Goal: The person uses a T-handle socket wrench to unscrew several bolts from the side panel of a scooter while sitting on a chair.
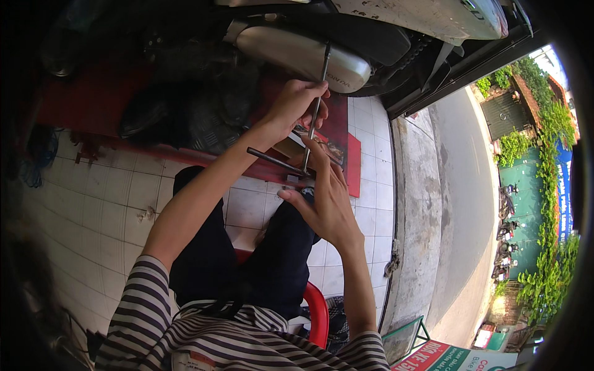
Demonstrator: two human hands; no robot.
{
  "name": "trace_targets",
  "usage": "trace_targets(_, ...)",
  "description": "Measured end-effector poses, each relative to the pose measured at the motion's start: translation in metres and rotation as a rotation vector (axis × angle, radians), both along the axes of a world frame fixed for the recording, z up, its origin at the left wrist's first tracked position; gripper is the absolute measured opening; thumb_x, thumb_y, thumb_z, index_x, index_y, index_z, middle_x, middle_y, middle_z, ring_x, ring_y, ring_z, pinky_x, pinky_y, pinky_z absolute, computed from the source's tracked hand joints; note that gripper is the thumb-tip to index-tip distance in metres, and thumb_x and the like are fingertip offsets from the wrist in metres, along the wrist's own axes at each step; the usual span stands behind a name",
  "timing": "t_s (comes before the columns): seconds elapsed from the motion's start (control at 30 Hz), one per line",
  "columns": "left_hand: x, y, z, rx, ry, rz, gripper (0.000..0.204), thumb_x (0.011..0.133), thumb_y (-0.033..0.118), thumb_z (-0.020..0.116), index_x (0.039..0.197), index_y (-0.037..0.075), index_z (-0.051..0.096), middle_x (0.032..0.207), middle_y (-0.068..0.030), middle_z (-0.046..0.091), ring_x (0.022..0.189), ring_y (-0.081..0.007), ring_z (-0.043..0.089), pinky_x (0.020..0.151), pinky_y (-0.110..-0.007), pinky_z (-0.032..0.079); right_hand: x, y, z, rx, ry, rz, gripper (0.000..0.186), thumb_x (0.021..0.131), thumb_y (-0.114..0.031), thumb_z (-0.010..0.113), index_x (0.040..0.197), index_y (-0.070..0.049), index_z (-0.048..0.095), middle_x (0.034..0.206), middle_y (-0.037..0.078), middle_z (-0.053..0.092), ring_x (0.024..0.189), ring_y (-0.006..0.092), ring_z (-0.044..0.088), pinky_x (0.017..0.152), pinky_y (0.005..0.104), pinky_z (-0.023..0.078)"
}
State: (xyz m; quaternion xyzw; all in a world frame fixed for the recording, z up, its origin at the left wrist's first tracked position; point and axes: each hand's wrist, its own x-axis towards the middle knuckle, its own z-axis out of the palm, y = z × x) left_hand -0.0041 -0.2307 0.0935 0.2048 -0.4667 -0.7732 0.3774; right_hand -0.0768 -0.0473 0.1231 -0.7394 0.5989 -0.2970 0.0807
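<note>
A long dark metal wrench point(322, 74) with a crosswise bar handle point(272, 160) looks like a T-handle wrench. Its shaft slants up to the silver engine cover point(291, 51) of a motorbike; whether the tip seats on a bolt I cannot tell. My left hand point(296, 106) is closed around the middle of the shaft. By the joint of shaft and bar, my right hand point(331, 201) has its thumb and fingers spread apart, fingertips against or very near the tool. Part of the bar may be hidden behind that hand.
The motorbike stands over a red metal platform point(354, 166) with small items on it near my hands. I sit on a red plastic stool point(318, 315) on white floor tiles point(139, 204). To the right, a street point(464, 185) runs past a signboard point(445, 358).
</note>
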Motion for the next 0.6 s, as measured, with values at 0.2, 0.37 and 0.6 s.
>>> trace_targets(0.2, -0.004, -0.011, 0.002, -0.009, 0.001, 0.013, 0.029, 0.101, 0.031, 0.056, 0.095, 0.003, 0.058, 0.065, -0.0092, 0.063, 0.047, -0.0137, 0.058, 0.038, -0.020, 0.035, 0.003, -0.016, -0.022, -0.160, -0.068, -0.055, 0.032, 0.090, -0.016, 0.068, 0.121, -0.012, 0.062, 0.091, 0.009, 0.054, 0.083, 0.0295, 0.058, 0.074, 0.0412, 0.047)
trace_targets(0.37, -0.005, -0.012, 0.002, -0.006, -0.009, -0.006, 0.032, 0.100, 0.033, 0.058, 0.099, 0.001, 0.059, 0.069, -0.0081, 0.063, 0.051, -0.0135, 0.059, 0.040, -0.020, 0.036, -0.005, -0.019, -0.029, -0.139, -0.074, -0.085, 0.015, 0.093, -0.017, 0.065, 0.103, -0.005, 0.063, 0.089, 0.011, 0.053, 0.078, 0.0301, 0.060, 0.069, 0.0422, 0.047)
trace_targets(0.6, -0.006, -0.016, 0.006, 0.057, 0.016, -0.045, 0.033, 0.102, 0.032, 0.055, 0.107, 0.000, 0.063, 0.078, -0.0094, 0.067, 0.063, -0.0161, 0.065, 0.047, -0.022, 0.040, -0.002, -0.021, -0.007, -0.106, -0.244, -0.079, 0.023, 0.102, -0.020, 0.053, 0.094, 0.001, 0.057, 0.087, 0.012, 0.049, 0.071, 0.0299, 0.053, 0.064, 0.0391, 0.045)
